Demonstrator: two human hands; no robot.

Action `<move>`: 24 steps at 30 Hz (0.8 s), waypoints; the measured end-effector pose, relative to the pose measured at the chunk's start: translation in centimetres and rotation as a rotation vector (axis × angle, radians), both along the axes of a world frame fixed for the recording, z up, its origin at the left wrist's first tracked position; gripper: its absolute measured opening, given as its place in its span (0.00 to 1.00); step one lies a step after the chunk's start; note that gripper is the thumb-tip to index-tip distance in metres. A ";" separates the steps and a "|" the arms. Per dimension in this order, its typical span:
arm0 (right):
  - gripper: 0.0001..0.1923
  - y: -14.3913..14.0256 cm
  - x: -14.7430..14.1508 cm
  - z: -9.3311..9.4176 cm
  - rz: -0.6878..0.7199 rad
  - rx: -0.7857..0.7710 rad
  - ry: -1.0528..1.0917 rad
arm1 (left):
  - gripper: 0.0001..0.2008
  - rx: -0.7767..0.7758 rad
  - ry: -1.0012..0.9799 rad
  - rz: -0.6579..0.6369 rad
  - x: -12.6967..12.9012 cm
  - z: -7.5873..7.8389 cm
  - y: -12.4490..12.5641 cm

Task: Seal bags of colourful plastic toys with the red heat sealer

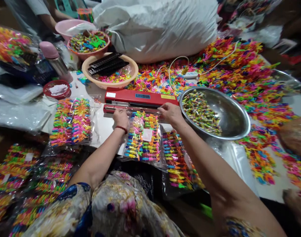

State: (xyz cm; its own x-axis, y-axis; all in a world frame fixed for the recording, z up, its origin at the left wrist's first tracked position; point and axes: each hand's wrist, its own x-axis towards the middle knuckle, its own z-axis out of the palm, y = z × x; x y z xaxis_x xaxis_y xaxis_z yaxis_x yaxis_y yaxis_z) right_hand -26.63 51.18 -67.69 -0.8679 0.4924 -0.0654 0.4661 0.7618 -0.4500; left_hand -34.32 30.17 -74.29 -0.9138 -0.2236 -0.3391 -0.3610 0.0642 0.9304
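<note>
Both hands, left hand (120, 117) and right hand (170, 113), pinch clear bag (143, 138) top corners at red sealer (138, 98).

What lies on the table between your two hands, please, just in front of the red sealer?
Between the left hand and the right hand, the head view shows the clear bag of coloured clips, its open end at the red sealer.

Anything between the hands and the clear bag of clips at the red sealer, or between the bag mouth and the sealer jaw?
Nothing visible. The left hand and right hand already grip the clear bag of clips at its top edge, which lies right against the red sealer.
</note>
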 end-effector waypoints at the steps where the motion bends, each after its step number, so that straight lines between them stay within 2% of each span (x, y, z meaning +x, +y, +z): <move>1: 0.09 -0.5 -0.5 0.7 0.033 -0.031 0.062 | 0.09 0.014 -0.002 -0.009 0.0 0.0 0.0; 4: 0.08 -2.0 -2.1 2.0 0.141 -0.152 0.061 | 0.09 0.075 -0.020 -0.052 0.0 -0.1 -0.1; 6: 0.09 -2.8 -2.9 2.5 0.193 -0.143 -0.022 | 0.08 0.096 -0.011 -0.077 0.1 0.0 -0.7; 10: 0.09 -3.0 -3.7 2.8 0.245 -0.087 -0.098 | 0.18 -0.023 0.038 -0.142 0.9 0.8 -2.6; 12: 0.09 -2.7 -4.0 2.7 0.268 -0.090 -0.087 | 0.23 -0.025 -0.047 -0.247 1.5 1.0 -3.3; 15: 0.08 -2.3 -4.6 2.7 0.340 -0.094 -0.056 | 0.21 0.108 -0.189 -0.367 2.0 0.4 -3.3; 18: 0.07 -2.4 -5.1 3.1 0.368 -0.106 -0.090 | 0.18 0.203 -0.177 -0.349 2.1 -0.5 -2.5; 24: 0.05 -2.6 -6.0 3.4 0.363 -0.151 -0.194 | 0.12 0.219 -0.070 -0.215 1.9 -1.2 -1.1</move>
